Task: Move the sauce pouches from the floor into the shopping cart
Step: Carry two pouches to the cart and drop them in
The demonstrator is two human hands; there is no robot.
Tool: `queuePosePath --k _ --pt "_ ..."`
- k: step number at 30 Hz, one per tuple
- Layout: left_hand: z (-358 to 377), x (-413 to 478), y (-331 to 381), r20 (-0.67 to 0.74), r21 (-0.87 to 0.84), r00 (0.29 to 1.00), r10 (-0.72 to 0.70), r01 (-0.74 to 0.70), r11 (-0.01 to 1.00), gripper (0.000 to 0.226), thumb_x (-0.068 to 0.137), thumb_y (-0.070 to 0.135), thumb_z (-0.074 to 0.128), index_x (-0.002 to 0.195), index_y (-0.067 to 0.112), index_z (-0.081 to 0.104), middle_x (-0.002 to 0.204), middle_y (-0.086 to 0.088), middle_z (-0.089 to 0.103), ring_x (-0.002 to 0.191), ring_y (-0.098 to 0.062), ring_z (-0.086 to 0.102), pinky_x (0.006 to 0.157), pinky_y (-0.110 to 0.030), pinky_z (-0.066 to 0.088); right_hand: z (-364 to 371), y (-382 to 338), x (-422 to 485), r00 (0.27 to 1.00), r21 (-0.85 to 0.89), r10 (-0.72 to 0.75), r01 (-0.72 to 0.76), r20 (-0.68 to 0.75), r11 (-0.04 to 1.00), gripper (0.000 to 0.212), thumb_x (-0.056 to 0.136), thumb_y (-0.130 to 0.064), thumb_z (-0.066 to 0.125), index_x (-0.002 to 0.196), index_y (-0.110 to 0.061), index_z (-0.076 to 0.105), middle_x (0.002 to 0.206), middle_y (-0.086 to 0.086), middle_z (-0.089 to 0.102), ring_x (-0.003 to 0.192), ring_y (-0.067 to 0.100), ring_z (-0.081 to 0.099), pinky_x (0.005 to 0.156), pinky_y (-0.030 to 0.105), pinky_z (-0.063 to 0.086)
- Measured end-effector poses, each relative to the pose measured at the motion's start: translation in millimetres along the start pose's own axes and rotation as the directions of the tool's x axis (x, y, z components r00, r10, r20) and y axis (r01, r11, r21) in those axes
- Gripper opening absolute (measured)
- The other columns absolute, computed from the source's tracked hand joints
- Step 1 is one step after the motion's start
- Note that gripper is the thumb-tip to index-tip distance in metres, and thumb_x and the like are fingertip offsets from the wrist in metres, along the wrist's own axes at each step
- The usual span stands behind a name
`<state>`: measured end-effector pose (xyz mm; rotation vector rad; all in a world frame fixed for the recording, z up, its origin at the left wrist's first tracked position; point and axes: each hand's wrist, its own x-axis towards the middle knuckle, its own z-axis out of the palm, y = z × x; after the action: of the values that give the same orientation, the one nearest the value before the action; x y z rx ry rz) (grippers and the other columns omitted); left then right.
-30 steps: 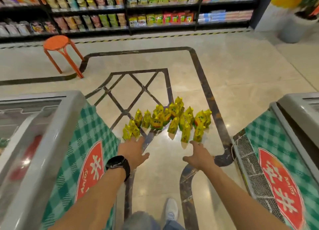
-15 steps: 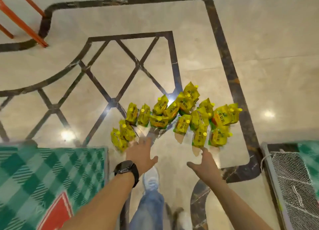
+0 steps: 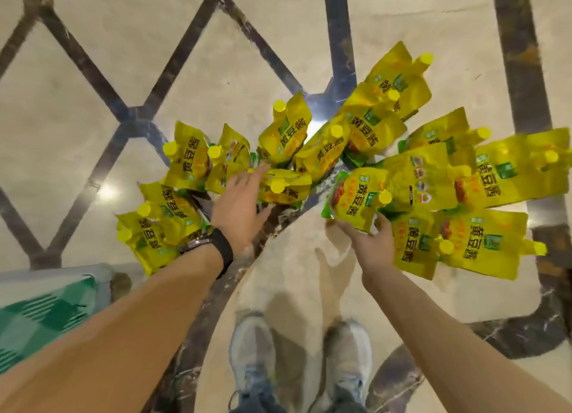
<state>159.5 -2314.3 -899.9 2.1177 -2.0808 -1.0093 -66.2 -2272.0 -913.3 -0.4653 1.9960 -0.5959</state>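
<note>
Both hands have closed on the heap of glossy yellow spouted sauce pouches point(image 3: 368, 134), on the floor ahead of the grey sneakers point(image 3: 253, 350). Ahead-left, the left hand point(image 3: 238, 202) reaches flat-fingered, holding nothing; ahead-right, the right hand point(image 3: 368, 242) grips one pouch point(image 3: 356, 199) by its edge. Seemingly none carted yet; shopping cart unseen.

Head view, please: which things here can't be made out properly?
All in the head view:
- Left hand: motion-blurred; whether it touches the middle pouch is unclear.
- Right hand: fingertips hidden under the front pouch it grips.
- Rightmost pouch: cut off by the frame edge.
- Near-left pouches: partly hidden by the left arm.
</note>
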Motion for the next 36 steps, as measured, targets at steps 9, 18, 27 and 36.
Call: queuePosePath --k 9,18,27,36 --pt "17.2 9.7 -17.1 -0.123 -0.217 0.99 0.064 -0.09 0.972 0.021 0.088 0.0 0.07 0.104 0.012 0.078 0.109 -0.009 0.074 0.11 -0.027 0.063 0.098 -0.036 0.046 -6.9 27.6 42.8 0.94 -0.322 -0.313 0.257 -0.137 0.911 0.022 0.096 -0.012 0.054 0.109 0.0 0.066 0.103 0.023 0.068 0.094 0.036 0.06 0.082 0.041 0.046" --pt "78.1 -34.9 -52.9 -0.036 -0.549 0.993 -0.109 0.072 0.833 0.057 0.073 0.03 0.085 0.126 0.03 0.064 0.134 0.012 0.059 0.127 0.003 0.052 0.108 -0.016 0.04 -13.9 90.8 14.1 0.902 -0.25 -0.423 0.429 0.08 0.868 0.047 0.074 -0.019 0.084 0.117 -0.014 0.066 0.11 -0.002 0.071 0.098 0.001 0.063 0.085 0.014 0.048" --pt "125.2 -5.2 -61.3 -0.1 -0.737 0.957 -0.274 0.114 0.666 0.064 0.068 0.02 0.091 0.121 0.015 0.055 0.107 0.017 0.071 0.105 0.0 0.066 0.091 -0.026 0.054 12.8 110.3 53.6 0.906 0.06 -0.422 0.423 -0.022 0.904 0.051 0.067 -0.008 0.087 0.113 -0.002 0.064 0.095 -0.033 0.07 0.099 -0.014 0.062 0.086 0.007 0.046" --pt "29.6 -88.2 -2.8 0.204 -0.771 0.953 -0.224 0.298 0.563 0.046 0.082 -0.002 0.074 0.119 0.021 0.059 0.093 0.028 0.074 0.089 0.013 0.068 0.072 -0.006 0.051 -72.8 24.8 7.0 0.901 0.04 -0.241 0.243 0.362 0.969 0.048 0.063 0.013 0.079 0.092 -0.023 0.068 0.085 -0.009 0.076 0.079 0.008 0.071 0.08 0.033 0.053"
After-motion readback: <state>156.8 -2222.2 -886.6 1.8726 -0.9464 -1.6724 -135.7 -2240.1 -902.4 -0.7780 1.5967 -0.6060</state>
